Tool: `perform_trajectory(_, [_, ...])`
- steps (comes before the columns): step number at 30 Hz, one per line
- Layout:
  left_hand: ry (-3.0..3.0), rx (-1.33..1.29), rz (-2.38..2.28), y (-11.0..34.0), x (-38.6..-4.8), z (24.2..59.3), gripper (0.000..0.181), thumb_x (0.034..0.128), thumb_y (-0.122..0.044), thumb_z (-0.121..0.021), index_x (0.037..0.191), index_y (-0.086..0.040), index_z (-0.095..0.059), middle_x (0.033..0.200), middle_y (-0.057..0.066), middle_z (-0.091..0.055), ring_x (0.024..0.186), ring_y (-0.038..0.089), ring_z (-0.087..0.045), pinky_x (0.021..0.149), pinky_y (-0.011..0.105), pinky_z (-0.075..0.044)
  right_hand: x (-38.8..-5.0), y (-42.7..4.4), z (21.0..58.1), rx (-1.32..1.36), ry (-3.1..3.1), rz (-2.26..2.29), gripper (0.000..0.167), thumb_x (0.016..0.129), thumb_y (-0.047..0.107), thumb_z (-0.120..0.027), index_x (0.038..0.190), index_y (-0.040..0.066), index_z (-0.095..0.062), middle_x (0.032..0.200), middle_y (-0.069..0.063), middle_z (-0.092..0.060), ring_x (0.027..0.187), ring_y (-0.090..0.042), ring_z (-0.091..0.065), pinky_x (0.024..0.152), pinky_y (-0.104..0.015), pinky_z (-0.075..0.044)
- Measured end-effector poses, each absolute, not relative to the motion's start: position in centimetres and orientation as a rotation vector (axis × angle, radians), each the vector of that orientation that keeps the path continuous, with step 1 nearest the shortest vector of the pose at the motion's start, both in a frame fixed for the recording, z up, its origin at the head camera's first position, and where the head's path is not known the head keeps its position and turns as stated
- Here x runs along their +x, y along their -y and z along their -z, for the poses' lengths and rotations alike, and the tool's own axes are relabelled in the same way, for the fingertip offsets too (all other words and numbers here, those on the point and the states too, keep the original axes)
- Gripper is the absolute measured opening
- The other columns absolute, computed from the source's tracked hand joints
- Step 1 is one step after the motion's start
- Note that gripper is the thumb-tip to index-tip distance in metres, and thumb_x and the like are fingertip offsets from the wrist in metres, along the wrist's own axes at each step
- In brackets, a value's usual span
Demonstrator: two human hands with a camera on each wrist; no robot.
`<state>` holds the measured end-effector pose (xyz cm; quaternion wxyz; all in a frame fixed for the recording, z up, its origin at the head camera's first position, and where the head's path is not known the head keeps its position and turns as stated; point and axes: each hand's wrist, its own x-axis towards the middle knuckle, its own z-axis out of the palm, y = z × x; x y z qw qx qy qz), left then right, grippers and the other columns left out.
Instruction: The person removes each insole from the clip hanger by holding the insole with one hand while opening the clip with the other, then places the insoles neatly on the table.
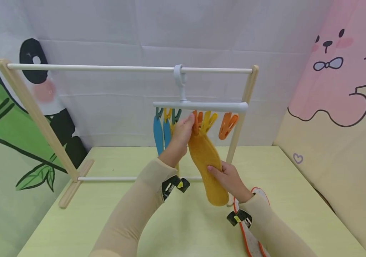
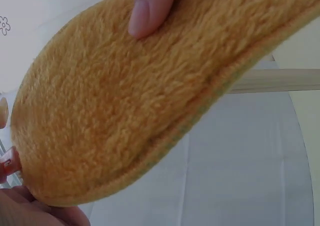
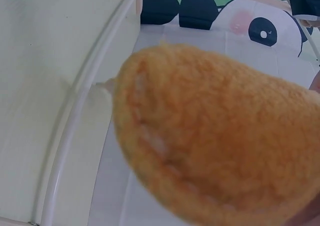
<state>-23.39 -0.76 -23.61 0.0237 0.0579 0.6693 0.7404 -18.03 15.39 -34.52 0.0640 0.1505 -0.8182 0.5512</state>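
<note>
A fuzzy mustard-yellow insole (image 1: pixel 206 167) hangs tilted beneath the white clip hanger (image 1: pixel 202 105), its upper end at the orange clothespin (image 1: pixel 196 123) and a yellow clothespin (image 1: pixel 207 122). My left hand (image 1: pixel 179 137) pinches the orange clothespin at the insole's top edge. Lower down, my right hand (image 1: pixel 231 178) grips the insole's side, thumb across its front. The left wrist view shows the insole's plush face (image 2: pixel 100 106) with the right thumb (image 2: pixel 147 13) on it. Its rounded lower end (image 3: pixel 200 131) fills much of the right wrist view.
Blue insoles (image 1: pixel 158 135) hang from clothespins left of my left hand, partly covering something yellow. Orange clothespins (image 1: pixel 227 125) hang at the hanger's right end. The hanger hooks over a white rail (image 1: pixel 105 67) with wooden posts. Grey insoles with red edging (image 1: pixel 250 239) lie under my right forearm.
</note>
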Motion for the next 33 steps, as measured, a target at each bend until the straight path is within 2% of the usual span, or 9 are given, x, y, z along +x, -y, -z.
perform_trajectory(4, [-2.085, 0.151, -2.240, 0.7, -23.6, 23.5, 0.050, 0.1039, -0.035, -0.039, 0.133, 0.004, -0.051, 0.131, 0.017, -0.053, 0.126, 0.027, -0.044, 0.108, 0.039, -0.030, -18.0, -15.4, 34.4, 0.478, 2.458, -1.651, 0.021, 0.096, 0.007, -0.058, 0.099, -0.013, -0.060, 0.085, -0.019, -0.066, 0.073, -0.021, -0.065, 0.066, -0.029, -0.053])
perform_trajectory(10, [-2.082, 0.119, -2.213, 0.6, -23.9, 23.7, 0.052, 0.1033, -0.038, -0.039, 0.133, 0.003, -0.051, 0.125, 0.016, -0.055, 0.121, 0.026, -0.046, 0.108, 0.039, -0.031, -18.0, -15.5, 34.5, 0.523, 2.447, -1.681, 0.023, 0.096, 0.008, -0.058, 0.099, -0.014, -0.060, 0.086, -0.019, -0.066, 0.073, -0.020, -0.065, 0.067, -0.028, -0.053])
perform_trajectory(16, [-2.087, 0.152, -2.242, 0.5, -24.1, 23.9, 0.049, 0.1033, -0.037, -0.039, 0.111, 0.006, -0.062, 0.097, 0.010, -0.061, 0.095, 0.020, -0.051, 0.099, 0.036, -0.037, -18.2, -15.5, 34.8, 0.516, 2.449, -1.683, 0.021, 0.096, 0.007, -0.058, 0.098, -0.013, -0.060, 0.085, -0.019, -0.066, 0.073, -0.021, -0.065, 0.066, -0.028, -0.053])
perform_trajectory(20, [-2.097, 0.141, -2.254, 0.4, -24.2, 23.9, 0.043, 0.1019, -0.037, -0.043, 0.093, 0.002, -0.060, 0.082, 0.004, -0.053, 0.084, 0.017, -0.047, 0.089, 0.033, -0.038, -18.3, -15.4, 34.8, 0.480, 2.469, -1.691, 0.023, 0.096, 0.010, -0.058, 0.100, -0.013, -0.059, 0.087, -0.018, -0.066, 0.075, -0.022, -0.065, 0.067, -0.029, -0.053])
perform_trajectory(24, [-2.108, 0.136, -2.268, 0.3, -24.4, 23.9, 0.039, 0.1011, -0.035, -0.046, 0.087, 0.000, -0.055, 0.077, 0.003, -0.046, 0.082, 0.017, -0.045, 0.083, 0.030, -0.038, -18.4, -15.3, 34.8, 0.477, 2.476, -1.712, 0.026, 0.097, 0.011, -0.057, 0.104, -0.013, -0.058, 0.091, -0.020, -0.066, 0.079, -0.025, -0.065, 0.071, -0.031, -0.054])
perform_trajectory(33, [-2.135, 0.203, -2.237, 0.5, -24.5, 23.8, 0.037, 0.1017, -0.031, -0.046, 0.083, 0.000, -0.055, 0.077, 0.003, -0.051, 0.078, 0.016, -0.046, 0.085, 0.031, -0.040, -18.4, -15.1, 35.1, 0.509, 2.450, -1.777, 0.026, 0.097, 0.008, -0.056, 0.107, -0.016, -0.057, 0.095, -0.023, -0.065, 0.082, -0.028, -0.066, 0.074, -0.031, -0.054])
